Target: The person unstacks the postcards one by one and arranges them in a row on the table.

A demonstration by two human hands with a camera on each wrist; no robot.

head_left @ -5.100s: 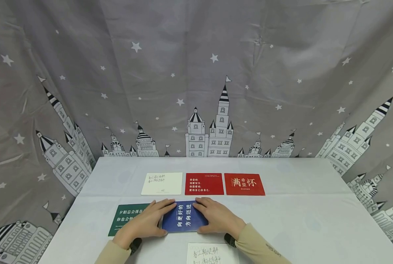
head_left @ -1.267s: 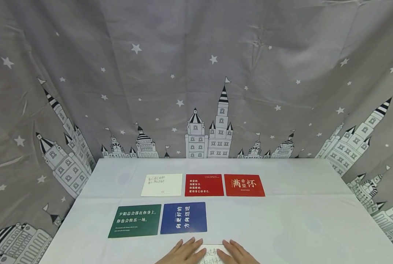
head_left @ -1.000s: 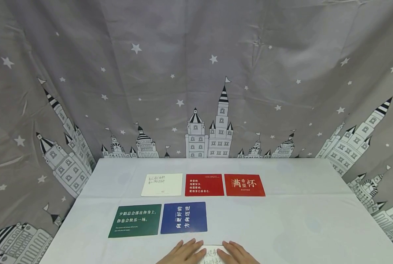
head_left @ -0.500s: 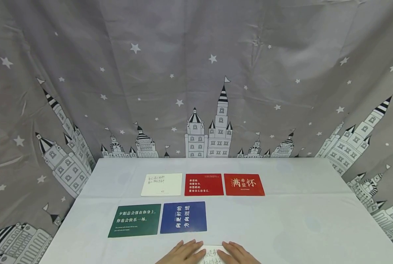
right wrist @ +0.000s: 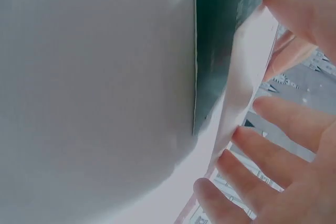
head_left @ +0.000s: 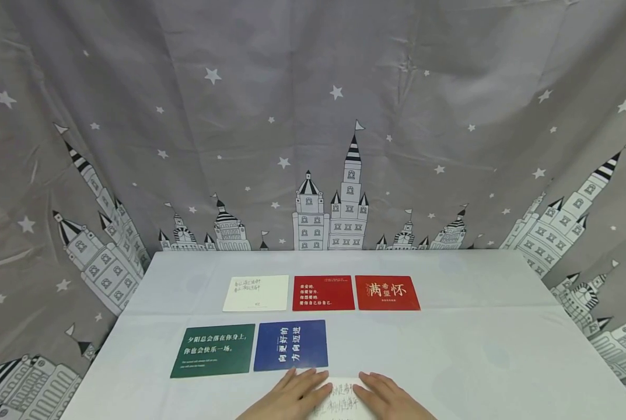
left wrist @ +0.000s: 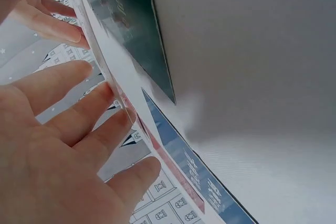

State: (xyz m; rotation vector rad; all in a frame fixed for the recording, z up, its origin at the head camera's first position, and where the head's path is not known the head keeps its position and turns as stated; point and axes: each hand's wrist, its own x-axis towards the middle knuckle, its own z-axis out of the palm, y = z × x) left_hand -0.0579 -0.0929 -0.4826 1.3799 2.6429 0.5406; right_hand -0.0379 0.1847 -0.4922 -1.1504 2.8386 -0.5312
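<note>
A white postcard (head_left: 342, 402) with handwriting lies between my two hands at the bottom of the head view. Its lower part is cut off by the frame. My left hand (head_left: 293, 394) holds its left side and my right hand (head_left: 390, 396) its right side, thumbs over the card. Between the hands, a dark green printed face (right wrist: 212, 40) faces down toward the table in the wrist views, apparently the postcard's underside. It looks raised off the cloth. Fingers are spread and fairly straight. A blue postcard (head_left: 290, 345) lies just beyond my left fingertips.
A green postcard (head_left: 213, 351) lies left of the blue one. Along the back stand a white handwritten postcard (head_left: 256, 293), a red postcard (head_left: 324, 293) and another red postcard (head_left: 388, 293), all flat on the white tablecloth (head_left: 481, 350). A grey castle-print curtain (head_left: 260, 87) hangs behind.
My hands left the blue postcard for the white one near the front edge. They stayed there, then moved slightly forward with it in the last half second.
</note>
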